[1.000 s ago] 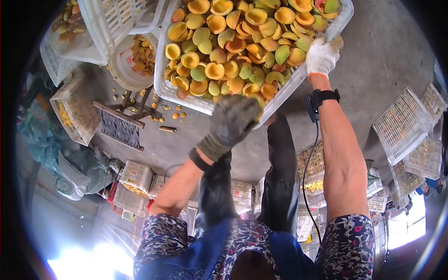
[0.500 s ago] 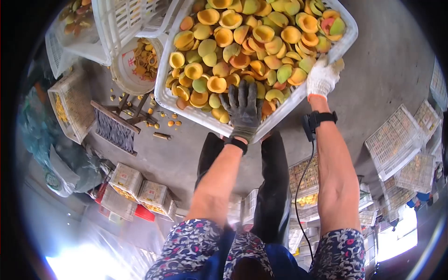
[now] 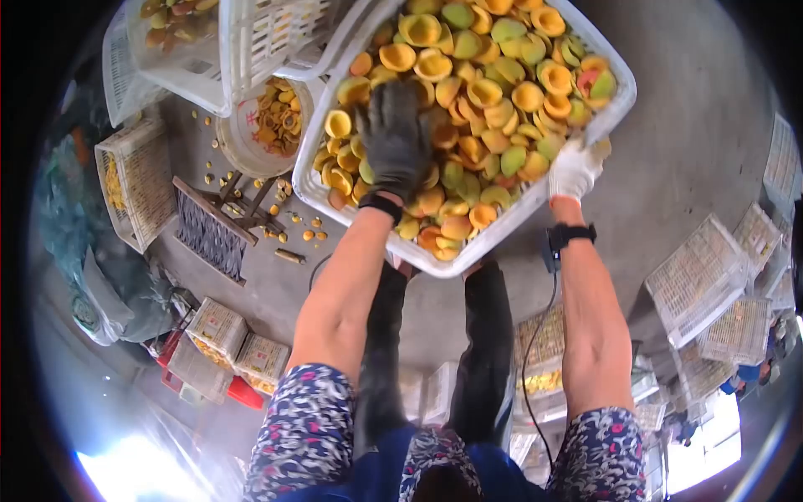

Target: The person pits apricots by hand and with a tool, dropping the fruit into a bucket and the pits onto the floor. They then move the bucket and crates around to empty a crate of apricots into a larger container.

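A large white plastic crate (image 3: 615, 117) full of halved, pitted yellow and green fruit (image 3: 485, 92) fills the upper middle of the view. My left hand (image 3: 395, 138), in a dark grey glove, lies palm down on the fruit in the crate's left part, its fingers extended and somewhat blurred. At the crate's right edge, my right hand (image 3: 575, 170), in a white knitted glove, has its fingers wrapped over the rim.
Left of the crate stand a round tub (image 3: 238, 138) of fruit pieces, a low stool with a woven seat (image 3: 209, 230) and scattered fruit bits. White crates (image 3: 694, 272) are stacked at the right. More crates (image 3: 219, 326) stand at lower left.
My left hand has moved up and left across the fruit, and some fruit near the front corner has shifted. My right hand still holds the rim. The view has shifted slightly.
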Demonstrator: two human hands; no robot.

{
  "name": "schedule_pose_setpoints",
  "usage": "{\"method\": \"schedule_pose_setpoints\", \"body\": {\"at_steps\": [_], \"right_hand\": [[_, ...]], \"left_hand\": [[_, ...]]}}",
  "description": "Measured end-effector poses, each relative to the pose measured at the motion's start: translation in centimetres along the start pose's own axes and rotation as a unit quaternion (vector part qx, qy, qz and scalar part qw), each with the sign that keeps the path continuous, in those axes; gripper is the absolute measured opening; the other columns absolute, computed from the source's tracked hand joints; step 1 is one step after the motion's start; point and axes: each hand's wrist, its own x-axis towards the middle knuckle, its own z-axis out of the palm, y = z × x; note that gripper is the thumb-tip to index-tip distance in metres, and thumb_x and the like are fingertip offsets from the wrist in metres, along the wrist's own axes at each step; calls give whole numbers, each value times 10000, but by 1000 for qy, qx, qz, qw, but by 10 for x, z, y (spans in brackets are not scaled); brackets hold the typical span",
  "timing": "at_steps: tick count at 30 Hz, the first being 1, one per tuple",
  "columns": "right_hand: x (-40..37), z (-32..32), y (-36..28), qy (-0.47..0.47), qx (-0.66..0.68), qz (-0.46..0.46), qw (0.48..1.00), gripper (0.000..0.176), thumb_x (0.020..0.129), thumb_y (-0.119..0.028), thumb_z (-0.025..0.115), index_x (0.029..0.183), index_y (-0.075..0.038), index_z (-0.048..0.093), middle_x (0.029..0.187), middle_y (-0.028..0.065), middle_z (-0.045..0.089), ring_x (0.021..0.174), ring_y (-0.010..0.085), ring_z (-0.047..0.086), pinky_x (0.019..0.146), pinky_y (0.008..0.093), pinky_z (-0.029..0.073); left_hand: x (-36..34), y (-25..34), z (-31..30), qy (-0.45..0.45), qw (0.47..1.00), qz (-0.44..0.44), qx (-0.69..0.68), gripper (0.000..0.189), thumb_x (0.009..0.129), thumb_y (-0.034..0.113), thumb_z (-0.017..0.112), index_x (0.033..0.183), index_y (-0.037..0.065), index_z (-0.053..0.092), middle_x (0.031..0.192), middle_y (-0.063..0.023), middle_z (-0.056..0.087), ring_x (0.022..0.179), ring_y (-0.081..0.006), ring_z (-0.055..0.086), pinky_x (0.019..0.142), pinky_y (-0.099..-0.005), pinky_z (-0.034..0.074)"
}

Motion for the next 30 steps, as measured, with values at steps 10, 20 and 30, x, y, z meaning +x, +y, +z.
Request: {"method": "schedule_pose_setpoints", "body": {"at_steps": [10, 20, 30], "right_hand": [[-33, -38, -19, 96, -60, -343, 933, 540, 812, -353, 690, 1225, -56, 509, 1151, 191, 608, 1063, 381, 571, 909, 460, 447], [-109, 20, -36, -46, -152, -383, 910, 540, 792, -335, 660, 1265, -103, 541, 1353, 127, 446, 1283, 354, 380, 1059, 522, 282], [-33, 71, -177, 18, -17, -568, 823, 354, 767, -285, 693, 1069, -114, 618, 1077, 98, 628, 1049, 289, 577, 841, 430, 460]], "left_hand": [[-7, -9, 17, 11, 999, 18, -30, 450, 905, 327, 512, 1329, 175, 511, 1410, -66, 448, 1347, -356, 337, 1117, -581, 188], [0, -35, -51, -137, 976, 52, -161, 444, 905, 260, 541, 1336, 160, 500, 1411, -102, 451, 1288, -344, 417, 1095, -547, 268], [56, -77, -12, -56, 988, 142, 34, 618, 879, 401, 540, 1420, 134, 406, 1507, -72, 315, 1418, -284, 224, 1143, -594, 81]]}}
